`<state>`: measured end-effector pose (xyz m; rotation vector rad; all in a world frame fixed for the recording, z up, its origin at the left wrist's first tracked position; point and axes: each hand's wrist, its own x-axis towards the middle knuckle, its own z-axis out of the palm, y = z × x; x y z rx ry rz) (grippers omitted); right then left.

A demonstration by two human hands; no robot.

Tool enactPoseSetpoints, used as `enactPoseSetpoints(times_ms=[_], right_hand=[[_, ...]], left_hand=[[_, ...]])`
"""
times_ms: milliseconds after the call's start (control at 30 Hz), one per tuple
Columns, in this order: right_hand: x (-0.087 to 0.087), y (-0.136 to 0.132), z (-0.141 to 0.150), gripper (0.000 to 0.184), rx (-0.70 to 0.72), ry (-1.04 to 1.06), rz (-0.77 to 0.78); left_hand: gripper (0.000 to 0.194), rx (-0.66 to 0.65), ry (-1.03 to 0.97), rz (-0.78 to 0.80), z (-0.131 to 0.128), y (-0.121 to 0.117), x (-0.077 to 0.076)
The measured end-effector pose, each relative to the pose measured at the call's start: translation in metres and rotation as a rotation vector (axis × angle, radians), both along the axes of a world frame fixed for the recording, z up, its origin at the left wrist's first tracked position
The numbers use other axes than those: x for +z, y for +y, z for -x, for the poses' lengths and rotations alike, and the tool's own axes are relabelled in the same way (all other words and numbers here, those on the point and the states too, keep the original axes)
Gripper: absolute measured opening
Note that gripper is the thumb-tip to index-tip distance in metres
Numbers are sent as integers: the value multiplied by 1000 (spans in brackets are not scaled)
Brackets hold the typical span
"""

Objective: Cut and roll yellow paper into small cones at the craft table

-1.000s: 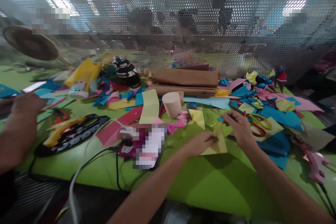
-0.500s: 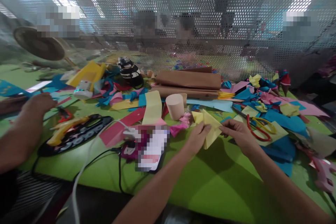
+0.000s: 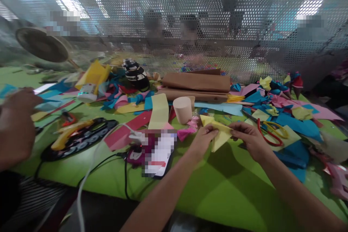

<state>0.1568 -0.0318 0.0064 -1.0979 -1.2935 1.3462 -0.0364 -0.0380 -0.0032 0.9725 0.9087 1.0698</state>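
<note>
A folded piece of yellow paper [image 3: 222, 138] is held between my two hands, above the green table [image 3: 217, 192]. My left hand [image 3: 204, 138] pinches its left side, with the thumb on top. The fingertips of my right hand [image 3: 246, 136] close on its right corner. Just behind my left hand lies a crumpled pink paper piece [image 3: 187, 128], with a pale paper roll [image 3: 182, 110] standing upright beside it. Red-and-yellow-handled scissors [image 3: 272, 134] rest on paper sheets to the right of my right hand.
A phone [image 3: 160, 156] and a purple charging block [image 3: 137, 153] with cables lie left of my forearm. Farther left are a yellow glue gun [image 3: 67, 134] on a black holder and another person's hand [image 3: 21, 105]. Brown paper rolls [image 3: 195, 83] sit before a perforated screen [image 3: 190, 50].
The yellow paper has been turned and folded flatter between my hands, its upright peak lowered. The other person's hand at the left has moved farther left.
</note>
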Motion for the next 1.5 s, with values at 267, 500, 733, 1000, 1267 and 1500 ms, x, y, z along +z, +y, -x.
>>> enactPoseSetpoints(times_ms=[267,500,733,1000,1267,1500], right_hand=[[2,-3,-1,12,-2,25,-8],[4,-3,-1,11,23,-6,-32],[4,-3,-1,25,18,-161,-147],[10,-2,-5,26,-143,-153,-149],[7,-4,-4,23,-77,-198,-234],[9,-4,-3,14,-152,-231,-427]], left_hand=[[12,-47,-171,102,3,-2,11],[9,-22,-239,105,4,-1,11],[20,-139,-367,143,10,0,5],[53,-80,-223,3,9,1,4],[43,13,115,-201,2,-1,7],[36,80,149,-187,2,0,3]])
